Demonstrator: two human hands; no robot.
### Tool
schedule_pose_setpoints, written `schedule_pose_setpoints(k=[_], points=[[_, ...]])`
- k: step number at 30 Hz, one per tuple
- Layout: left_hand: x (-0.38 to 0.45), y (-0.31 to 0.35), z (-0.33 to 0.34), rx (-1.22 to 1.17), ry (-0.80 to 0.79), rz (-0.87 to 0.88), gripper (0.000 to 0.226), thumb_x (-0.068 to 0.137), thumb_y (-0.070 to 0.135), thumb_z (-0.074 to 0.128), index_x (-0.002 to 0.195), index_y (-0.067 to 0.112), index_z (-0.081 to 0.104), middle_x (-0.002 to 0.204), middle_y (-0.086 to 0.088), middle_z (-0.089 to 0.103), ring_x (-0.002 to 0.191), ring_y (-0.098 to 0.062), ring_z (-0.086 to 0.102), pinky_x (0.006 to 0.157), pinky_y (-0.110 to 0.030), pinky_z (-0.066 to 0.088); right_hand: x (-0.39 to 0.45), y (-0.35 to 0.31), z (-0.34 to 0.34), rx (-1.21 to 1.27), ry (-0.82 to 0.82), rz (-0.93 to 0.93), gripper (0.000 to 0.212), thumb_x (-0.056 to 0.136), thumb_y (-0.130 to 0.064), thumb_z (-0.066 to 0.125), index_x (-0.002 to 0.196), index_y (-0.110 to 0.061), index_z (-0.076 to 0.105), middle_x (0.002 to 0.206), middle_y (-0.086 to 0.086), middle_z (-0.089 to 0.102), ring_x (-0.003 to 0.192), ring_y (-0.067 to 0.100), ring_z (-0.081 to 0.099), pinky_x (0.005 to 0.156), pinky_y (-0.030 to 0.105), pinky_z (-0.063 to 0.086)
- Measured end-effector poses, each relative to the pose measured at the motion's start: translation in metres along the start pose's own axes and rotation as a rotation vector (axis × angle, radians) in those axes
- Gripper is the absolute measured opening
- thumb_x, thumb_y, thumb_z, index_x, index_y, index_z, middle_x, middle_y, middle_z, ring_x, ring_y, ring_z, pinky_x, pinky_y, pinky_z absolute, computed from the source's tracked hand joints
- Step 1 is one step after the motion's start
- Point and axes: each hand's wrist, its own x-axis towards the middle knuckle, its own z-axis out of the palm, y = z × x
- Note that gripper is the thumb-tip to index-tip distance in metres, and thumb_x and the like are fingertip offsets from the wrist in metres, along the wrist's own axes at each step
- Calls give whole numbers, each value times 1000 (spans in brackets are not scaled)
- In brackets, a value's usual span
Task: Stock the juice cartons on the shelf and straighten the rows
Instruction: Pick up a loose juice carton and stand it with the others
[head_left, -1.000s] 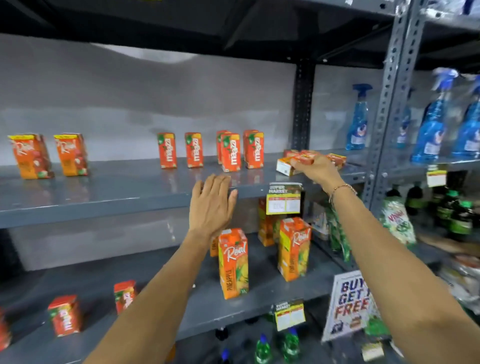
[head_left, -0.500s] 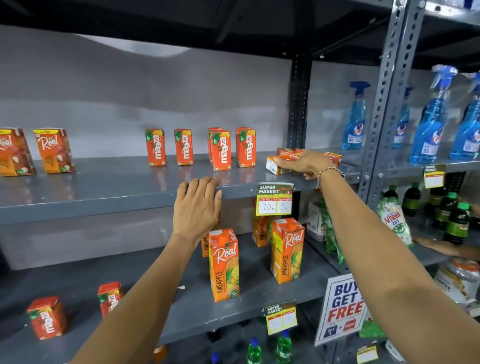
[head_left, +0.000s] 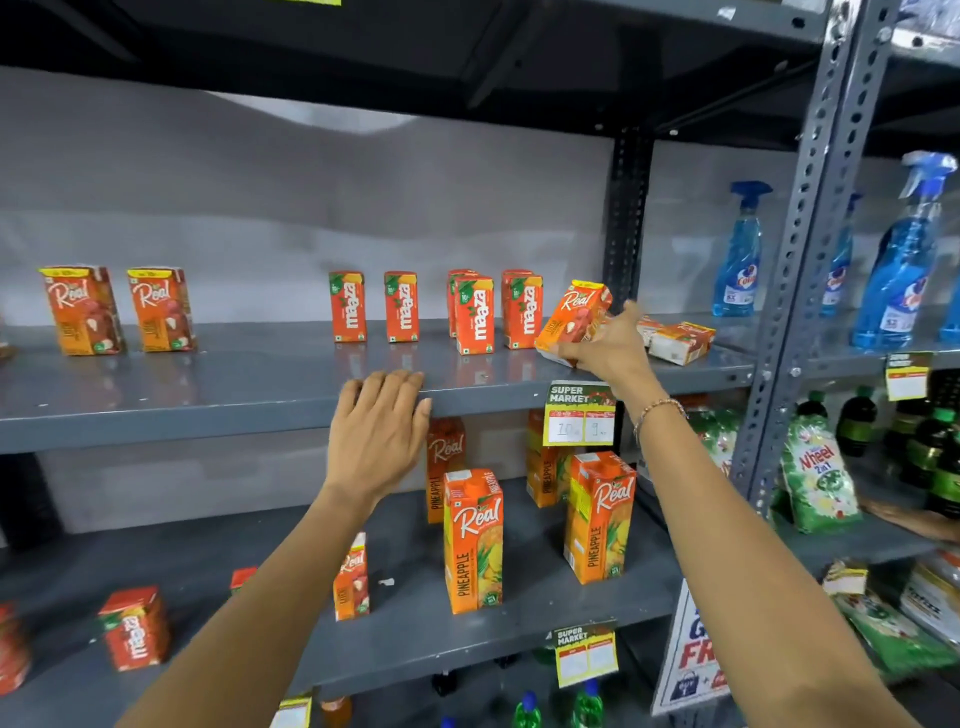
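My right hand (head_left: 608, 348) grips a small orange Real carton (head_left: 571, 317), tilted, just above the right part of the upper grey shelf (head_left: 234, 384). Right of it, more small cartons (head_left: 678, 340) lie flat on their sides. A row of small Maaza cartons (head_left: 472, 314) stands upright to the left of the held carton, and two small Real cartons (head_left: 117, 309) stand at the far left. My left hand (head_left: 379, 431) rests flat on the shelf's front edge, fingers spread, holding nothing.
On the lower shelf (head_left: 415, 623) stand tall Real pineapple cartons (head_left: 472, 540) and small Maaza cartons (head_left: 135, 626). A price tag (head_left: 579, 413) hangs from the upper shelf edge. A grey upright post (head_left: 800, 249) separates blue spray bottles (head_left: 737, 254), dark bottles and detergent packs (head_left: 818, 478) at right.
My right hand has lifted one small Real carton off the lying pile and tipped it towards upright. My left hand stays on the shelf edge.
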Motion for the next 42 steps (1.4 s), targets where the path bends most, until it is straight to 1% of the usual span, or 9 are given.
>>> schedule_pose_setpoints(k=[2, 4, 9, 14, 21, 26, 28, 33, 42], points=[[-11, -31, -6, 24, -13, -34, 42, 95, 35, 32, 110, 11, 63, 109, -7, 68, 98, -27, 64, 90, -36, 33, -15, -7, 15, 127, -85, -19, 75, 55, -32, 89, 118, -17, 52, 117, 3, 67, 108, 20, 64, 97, 44, 51], [-23, -66, -14, 49, -27, -78, 42, 95, 34, 31, 107, 10, 63, 107, -8, 67, 98, -29, 63, 90, -37, 32, -39, -22, 36, 232, -178, -49, 56, 60, -20, 88, 109, -16, 62, 113, 5, 71, 105, 22, 67, 92, 43, 54], [-68, -174, -35, 114, -26, -194, 43, 97, 32, 30, 104, 7, 64, 104, -10, 67, 95, -33, 62, 88, -40, 38, -100, -78, 111, 392, -413, -157, 56, 68, 9, 76, 116, -8, 53, 103, 7, 66, 87, 18, 65, 83, 33, 54], [-120, -298, -67, 192, -16, -277, 42, 97, 31, 30, 103, 6, 64, 101, -12, 67, 93, -35, 61, 92, -43, 39, -147, -144, 215, 345, -535, -185, 58, 68, 5, 78, 115, -12, 49, 108, 4, 65, 99, 20, 65, 93, 38, 52], [-167, -432, -85, 176, -52, -316, 49, 96, 34, 27, 111, 4, 62, 109, -13, 67, 105, -34, 61, 105, -39, 31, -198, -225, 341, 290, -595, -246, 55, 68, 7, 77, 109, -14, 46, 95, -1, 59, 86, 13, 59, 84, 28, 52], [-166, -448, -70, 116, 30, -278, 46, 97, 32, 28, 111, 4, 62, 113, -12, 65, 107, -33, 59, 102, -38, 31, -206, -259, 392, 153, -510, -260, 58, 71, 0, 77, 121, -5, 48, 97, -1, 56, 94, 13, 55, 83, 16, 45], [-167, -449, -62, 102, 90, -285, 44, 97, 32, 29, 109, 5, 62, 111, -11, 65, 104, -32, 57, 98, -39, 33, -205, -266, 404, 106, -493, -246, 57, 74, -2, 76, 123, -7, 49, 105, 2, 60, 101, 15, 57, 69, 4, 38], [-170, -455, -49, 85, 211, -268, 47, 96, 32, 27, 105, 4, 64, 107, -12, 65, 101, -25, 49, 99, -39, 32, -197, -275, 429, -40, -464, -264, 64, 72, -8, 79, 127, -12, 47, 126, 5, 61, 119, 22, 56, 93, 26, 43], [-170, -456, -41, 79, 298, -250, 41, 94, 29, 31, 104, 5, 63, 104, -11, 66, 101, -23, 49, 102, -39, 31, -189, -267, 436, -75, -561, -244, 72, 75, -11, 77, 136, -13, 38, 132, 6, 57, 123, 25, 54, 103, 39, 46]])
